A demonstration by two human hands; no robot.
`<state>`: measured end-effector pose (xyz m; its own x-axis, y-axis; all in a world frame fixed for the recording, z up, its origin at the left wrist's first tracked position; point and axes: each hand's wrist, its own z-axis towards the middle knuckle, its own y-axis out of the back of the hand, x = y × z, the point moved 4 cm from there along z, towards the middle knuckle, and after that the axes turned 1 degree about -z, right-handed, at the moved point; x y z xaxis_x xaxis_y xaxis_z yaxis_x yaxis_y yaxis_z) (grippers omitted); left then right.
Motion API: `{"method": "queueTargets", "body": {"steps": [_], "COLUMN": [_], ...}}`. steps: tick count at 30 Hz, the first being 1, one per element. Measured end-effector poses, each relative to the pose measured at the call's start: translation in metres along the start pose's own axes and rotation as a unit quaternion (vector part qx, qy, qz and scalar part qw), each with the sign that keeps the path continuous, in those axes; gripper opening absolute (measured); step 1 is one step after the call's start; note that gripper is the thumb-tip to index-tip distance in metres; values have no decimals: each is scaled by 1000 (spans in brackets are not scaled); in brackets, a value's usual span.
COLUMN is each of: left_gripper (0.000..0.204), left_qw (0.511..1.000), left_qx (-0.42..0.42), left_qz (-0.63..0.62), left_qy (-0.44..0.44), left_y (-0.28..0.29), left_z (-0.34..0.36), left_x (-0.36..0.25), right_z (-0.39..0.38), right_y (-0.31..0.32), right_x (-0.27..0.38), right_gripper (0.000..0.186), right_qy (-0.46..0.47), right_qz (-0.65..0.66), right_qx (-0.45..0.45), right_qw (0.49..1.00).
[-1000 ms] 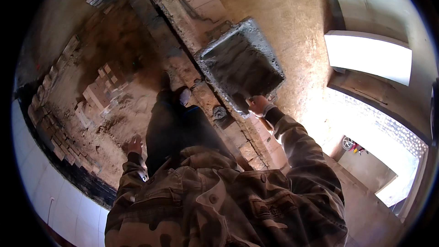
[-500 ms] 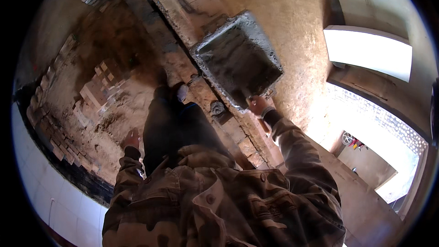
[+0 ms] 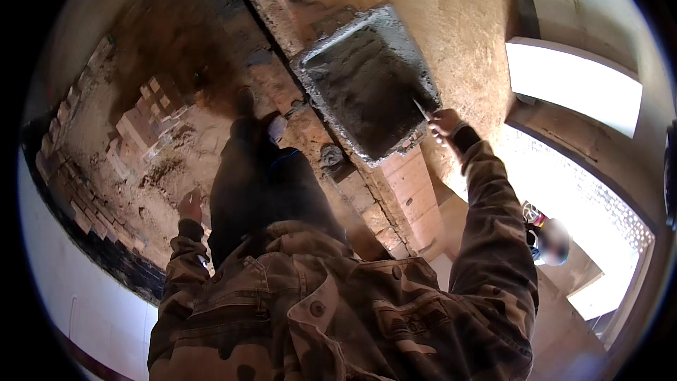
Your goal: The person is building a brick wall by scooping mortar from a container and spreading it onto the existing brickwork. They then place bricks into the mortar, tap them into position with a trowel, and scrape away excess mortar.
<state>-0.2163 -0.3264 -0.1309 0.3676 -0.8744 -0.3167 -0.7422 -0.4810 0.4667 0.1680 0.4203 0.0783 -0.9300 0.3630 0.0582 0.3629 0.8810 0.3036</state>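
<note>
A square tub (image 3: 321,116) of grey mortar (image 3: 363,85) stands on the brick ledge ahead, its rim crusted with cement. At the tub's right corner, my right hand (image 3: 444,124) is closed round the handle of a trowel (image 3: 421,107). Its thin blade points into the tub over the mortar; the handle is mostly hidden by my fingers. My left hand (image 3: 190,206) hangs low beside my left leg, holding nothing that I can see, with its fingers loosely extended.
Stacked bricks (image 3: 141,127) stand on the sandy ground to the left. A lump of mortar (image 3: 331,156) lies on the ledge near my legs, and bricks (image 3: 411,194) run below the tub. Another person (image 3: 552,241) is by the bright opening at right.
My right hand has moved right and farther away along the tub's rim, and the trowel blade now shows. My left hand has shifted slightly left. A person has appeared at the right.
</note>
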Motion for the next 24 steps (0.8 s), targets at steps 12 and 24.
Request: {"method": "queueTargets", "body": {"steps": [12,24], "left_gripper": [49,51], "left_qw": [987,986], "left_qx": [-7,93], "left_qz": [2,37], "left_qy": [-160,-133], "left_y": [-37,-67], "left_z": [18,-21], "left_x": [-38,-219], "right_z": [-42,16], "right_y": [-134,-153], "right_x": [-36,-98], "right_gripper": [23,37], "right_qy": [51,232], "right_qz": [57,-55], "right_qx": [125,-139], "right_qw": [989,961]}}
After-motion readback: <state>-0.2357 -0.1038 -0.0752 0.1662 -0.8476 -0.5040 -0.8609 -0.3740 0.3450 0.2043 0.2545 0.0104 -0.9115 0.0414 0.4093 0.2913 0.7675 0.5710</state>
